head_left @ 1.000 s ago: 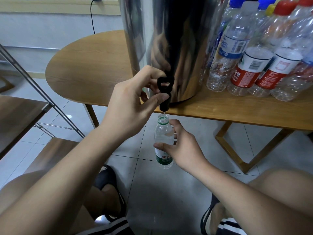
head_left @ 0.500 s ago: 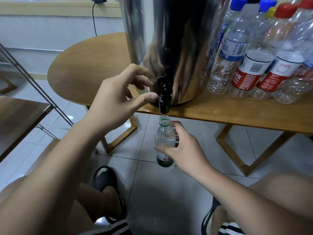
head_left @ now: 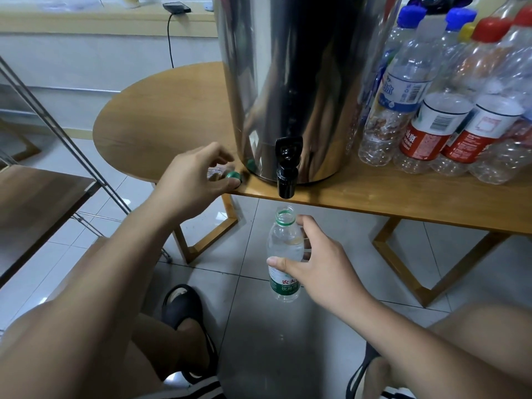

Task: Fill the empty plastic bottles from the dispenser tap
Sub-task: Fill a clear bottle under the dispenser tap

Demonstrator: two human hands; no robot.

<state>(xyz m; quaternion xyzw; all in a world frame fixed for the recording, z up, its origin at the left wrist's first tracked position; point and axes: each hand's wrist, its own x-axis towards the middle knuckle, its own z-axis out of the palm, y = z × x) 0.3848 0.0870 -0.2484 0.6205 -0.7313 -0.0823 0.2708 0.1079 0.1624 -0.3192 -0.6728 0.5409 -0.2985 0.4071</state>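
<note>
Glossy grey tiled floor (head_left: 259,355); white wall (head_left: 86,61) below a pale ledge (head_left: 86,23), with a black cable (head_left: 170,44) hanging down; round-ended wooden surface (head_left: 161,116) on angled wooden legs (head_left: 431,269); metal-framed wooden shelf (head_left: 34,197), left.

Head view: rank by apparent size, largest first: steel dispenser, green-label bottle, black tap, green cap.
1. steel dispenser
2. green-label bottle
3. black tap
4. green cap
No two look alike in size.

- above the grip: open gap from bottle (head_left: 285,246) mouth to tap (head_left: 286,180).
- up-right: packed empty bottles (head_left: 426,131) crowd the table (head_left: 374,197).
- below: open floor (head_left: 282,355).
</note>
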